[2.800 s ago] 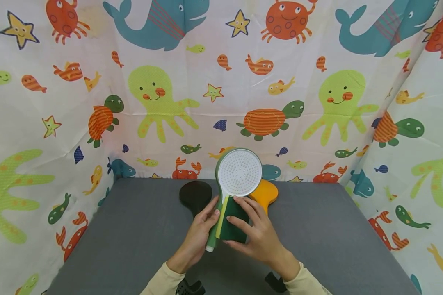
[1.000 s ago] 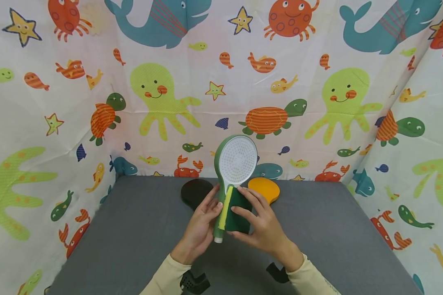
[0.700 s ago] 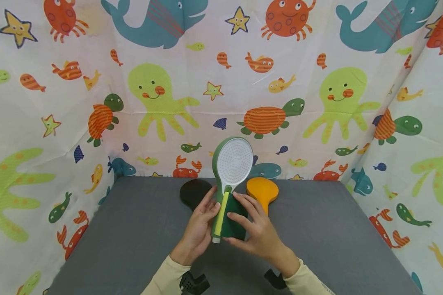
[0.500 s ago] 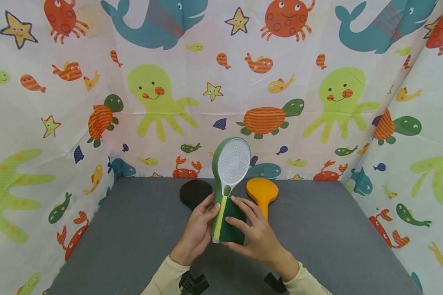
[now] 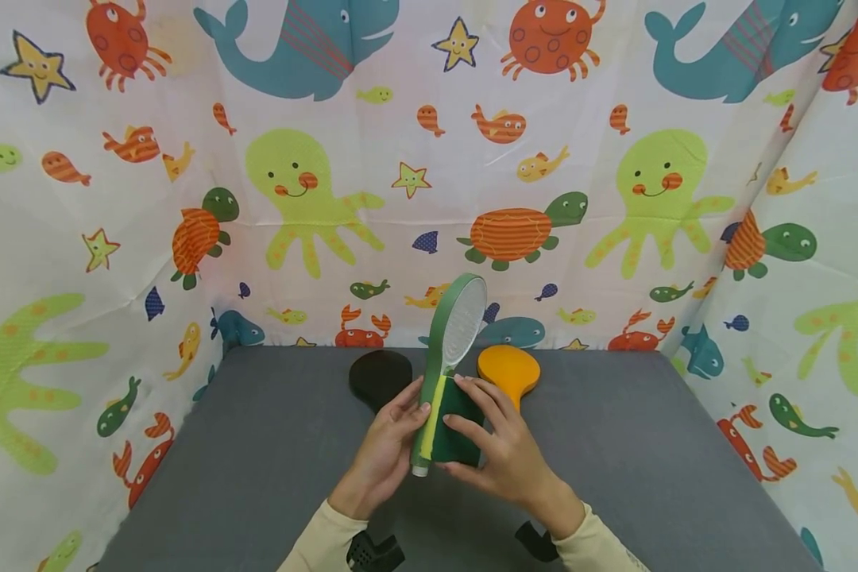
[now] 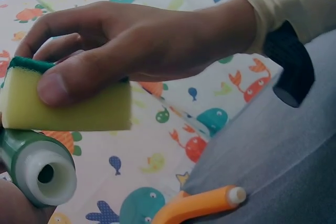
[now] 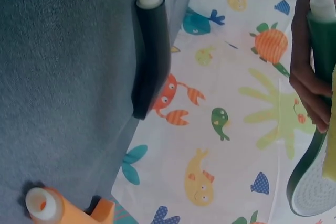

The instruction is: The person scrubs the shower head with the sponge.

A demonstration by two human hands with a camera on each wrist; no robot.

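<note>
Head view: the left hand (image 5: 382, 449) grips the handle of a green shower head (image 5: 436, 338), held raised and tilted, its white spray face turned off to one side. The right hand (image 5: 511, 453) pinches a yellow-and-green sponge (image 5: 450, 446) — thumb on the yellow foam in the left wrist view, fingers on the green side — and the sponge touches the handle. Beyond the hands, a black shower head (image 5: 379, 380) and an orange shower head (image 5: 508, 369) lie apart on the grey table (image 5: 286, 453).
</note>
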